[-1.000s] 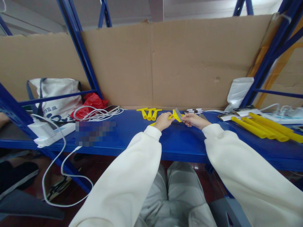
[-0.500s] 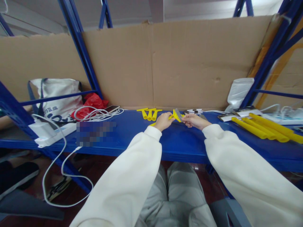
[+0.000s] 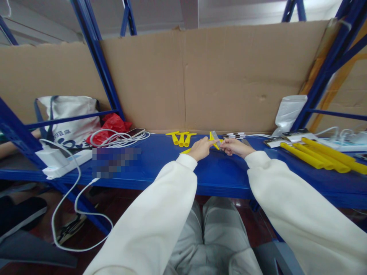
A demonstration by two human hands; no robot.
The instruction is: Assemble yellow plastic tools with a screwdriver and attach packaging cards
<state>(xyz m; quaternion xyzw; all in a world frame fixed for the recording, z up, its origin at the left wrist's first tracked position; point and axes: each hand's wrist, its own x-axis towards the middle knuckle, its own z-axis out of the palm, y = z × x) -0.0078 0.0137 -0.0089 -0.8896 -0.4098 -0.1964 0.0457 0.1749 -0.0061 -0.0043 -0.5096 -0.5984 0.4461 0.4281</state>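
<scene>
Near the middle of the blue shelf, both my hands are at a yellow scraper with a flat silver blade (image 3: 215,137). My left hand (image 3: 200,148) is closed around its handle, whose yellow end (image 3: 185,151) sticks out behind the palm. The left index finger reaches forward onto the scraper's head. My right hand (image 3: 234,147) pinches the blade's right end between thumb and fingers; the fingertips partly hide that corner. Beyond my left hand lie several yellow T-shaped scraper parts (image 3: 181,139), their round ends toward me.
Several long yellow tubes (image 3: 321,154) lie at the right beside packets (image 3: 289,137). Small black-and-white pieces (image 3: 234,135) lie behind my right hand. To the left are coiled white cable (image 3: 120,138), a power strip (image 3: 69,164) and a cloth bag (image 3: 69,118). Cardboard (image 3: 229,76) walls the back.
My left index finger has straightened out onto the scraper's head, and the left hand has shifted slightly. The blade looks brighter now. My right hand keeps its pinch almost in place.
</scene>
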